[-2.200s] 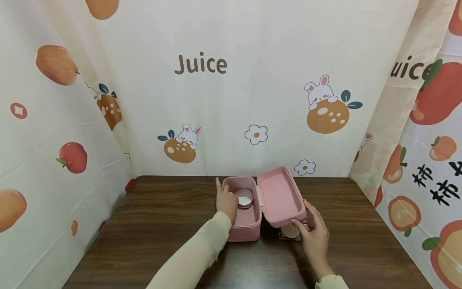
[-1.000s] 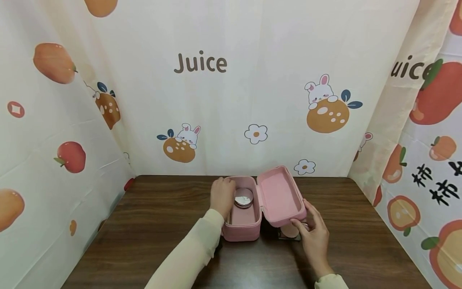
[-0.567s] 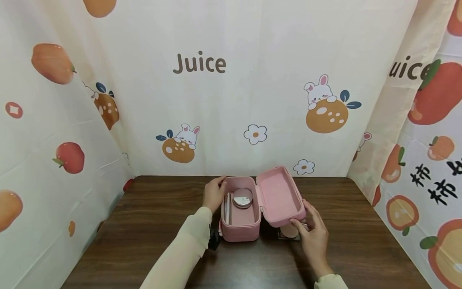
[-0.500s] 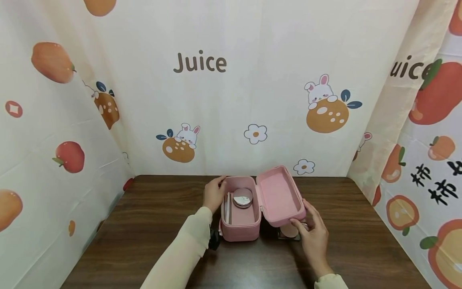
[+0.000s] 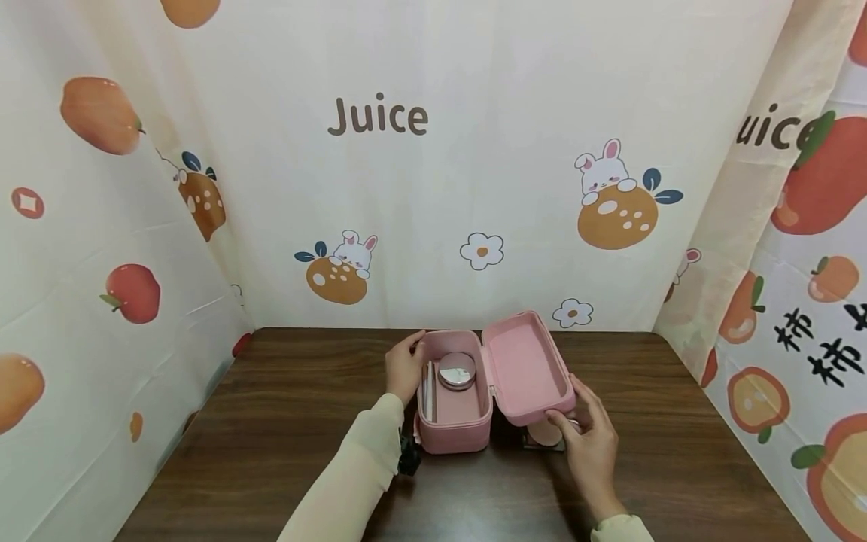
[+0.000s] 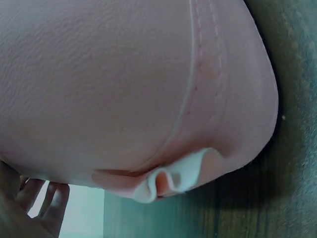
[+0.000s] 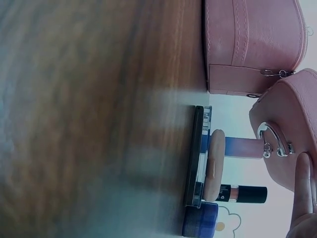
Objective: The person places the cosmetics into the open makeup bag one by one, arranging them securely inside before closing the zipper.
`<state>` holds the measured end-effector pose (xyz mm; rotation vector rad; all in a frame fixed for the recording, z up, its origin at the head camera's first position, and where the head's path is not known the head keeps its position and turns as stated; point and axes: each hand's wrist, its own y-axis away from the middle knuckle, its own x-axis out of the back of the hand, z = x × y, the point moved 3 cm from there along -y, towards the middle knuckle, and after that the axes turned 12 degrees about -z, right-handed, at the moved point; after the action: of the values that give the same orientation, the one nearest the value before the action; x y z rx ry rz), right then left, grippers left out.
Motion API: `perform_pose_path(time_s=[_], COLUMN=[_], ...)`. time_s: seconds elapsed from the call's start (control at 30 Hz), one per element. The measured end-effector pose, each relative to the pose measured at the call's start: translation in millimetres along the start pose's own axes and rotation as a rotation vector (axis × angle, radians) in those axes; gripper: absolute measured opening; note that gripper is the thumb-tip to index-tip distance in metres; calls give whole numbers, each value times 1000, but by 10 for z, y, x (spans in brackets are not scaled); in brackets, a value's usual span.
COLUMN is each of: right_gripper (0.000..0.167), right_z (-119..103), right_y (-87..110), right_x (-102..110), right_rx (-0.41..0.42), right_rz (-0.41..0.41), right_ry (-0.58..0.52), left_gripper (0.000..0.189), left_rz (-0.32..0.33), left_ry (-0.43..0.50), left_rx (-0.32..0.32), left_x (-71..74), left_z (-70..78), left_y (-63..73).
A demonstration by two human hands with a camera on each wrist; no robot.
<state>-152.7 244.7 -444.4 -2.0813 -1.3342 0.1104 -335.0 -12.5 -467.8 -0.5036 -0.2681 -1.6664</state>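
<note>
A pink makeup case [image 5: 455, 436] stands on the table with its lid [image 5: 528, 369] swung out to the right. My left hand [image 5: 404, 369] grips the back left of the case's rim, thumb over the edge; in the left wrist view its fingers [image 6: 55, 206] show past the case's side. My right hand [image 5: 591, 436] holds the lid by its front right corner, thumb on the near edge. Inside the case lie a round shiny compact [image 5: 457, 372] and, along the left wall, slim pale sticks [image 5: 428, 393].
Below the raised lid, the right wrist view shows a powder puff [image 7: 214, 166] on a flat dark-edged palette [image 7: 194, 158]. Near them are a black-capped tube [image 7: 251, 194], a pink-and-blue tube [image 7: 242, 148] and a blue jar [image 7: 200, 220]. A printed curtain [image 5: 433, 181] stands behind the table [image 5: 305, 391].
My left hand has come out of the case and moved left onto its rim, uncovering the slim sticks along the left wall. The right hand and lid have stayed in place.
</note>
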Motion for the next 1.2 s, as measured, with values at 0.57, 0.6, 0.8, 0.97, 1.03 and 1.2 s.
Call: perform_pose_path(time_s=[0.57, 0.6, 0.8, 0.97, 1.03, 1.2], right_gripper=[60, 60, 59, 58, 58, 58], right_z=[25, 26, 15, 2, -7, -11], right_y=[-39, -43, -80, -100, -106, -136], right_x=[19, 19, 13, 8, 9, 12], right_rx=[-92, -89, -78, -102, -113, -112], right_rz=[-14, -19, -42, -42, -47, -52], right_ry=[68, 76, 88, 117, 122, 112], left_gripper=[33, 33, 33, 32, 32, 29], left_rz=[32, 37, 50, 56, 66, 90], left_ry=[89, 92, 110, 120, 115, 74], left_rx=[34, 37, 44, 52, 54, 58], left_x=[-21, -19, 5, 28, 43, 105], left_z=[15, 8, -19, -20, -20, -5], left_y=[116, 127, 174, 192, 199, 205])
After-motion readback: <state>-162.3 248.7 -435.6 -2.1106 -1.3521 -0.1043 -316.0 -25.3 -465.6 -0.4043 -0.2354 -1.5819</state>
